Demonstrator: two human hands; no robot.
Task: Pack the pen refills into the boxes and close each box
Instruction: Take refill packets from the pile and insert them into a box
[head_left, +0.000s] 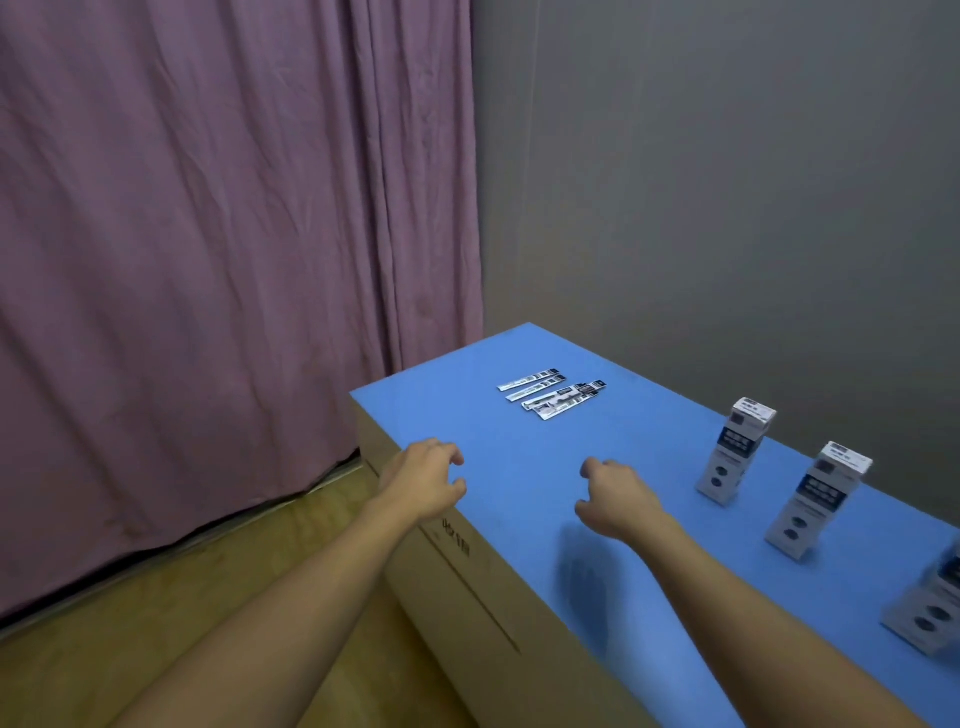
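Several white pen refill packs (551, 395) lie side by side near the far left corner of the blue table top (519, 467). Three white-and-black boxes stand upright along the right: one farthest (735, 451), one in the middle (815, 500), and one cut off by the frame edge (932, 608). My left hand (423, 480) hovers over the table's left edge with loosely curled fingers, holding nothing. My right hand (618, 496) hovers over the middle of the table, fingers loosely curled, also holding nothing. Both hands are short of the refill packs.
The blue top sits on a large cardboard box (457, 587) with printed marks on its side. A purple curtain (208, 234) hangs to the left, a grey wall (727, 182) stands behind the table, and wooden floor (156, 623) lies below left.
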